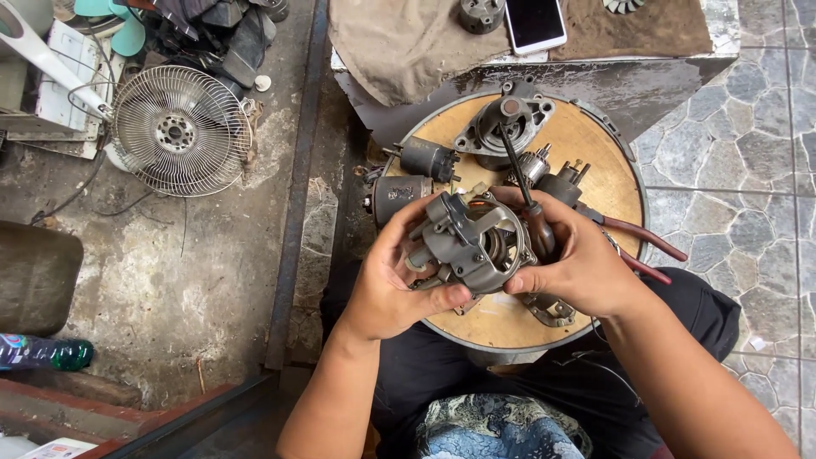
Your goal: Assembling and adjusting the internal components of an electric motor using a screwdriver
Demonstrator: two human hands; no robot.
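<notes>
Both my hands hold a grey metal fan motor housing (pixel 472 242) with copper windings showing inside, above a round wooden board (pixel 608 161). My left hand (pixel 391 280) grips its left side, thumb under the housing. My right hand (pixel 578 263) clasps the right side and also pinches a dark-handled screwdriver (pixel 531 212), whose shaft points away to a grey motor bracket (pixel 506 123) on the board. Two dark cylindrical motors (pixel 425 157) lie at the board's left edge.
Pliers with red handles (pixel 646 238) lie on the board's right side. A wire fan guard (pixel 180 129) rests on the concrete floor at left. A white phone (pixel 535 24) lies on a brown cloth on the bench beyond. A green bottle (pixel 42 353) lies at far left.
</notes>
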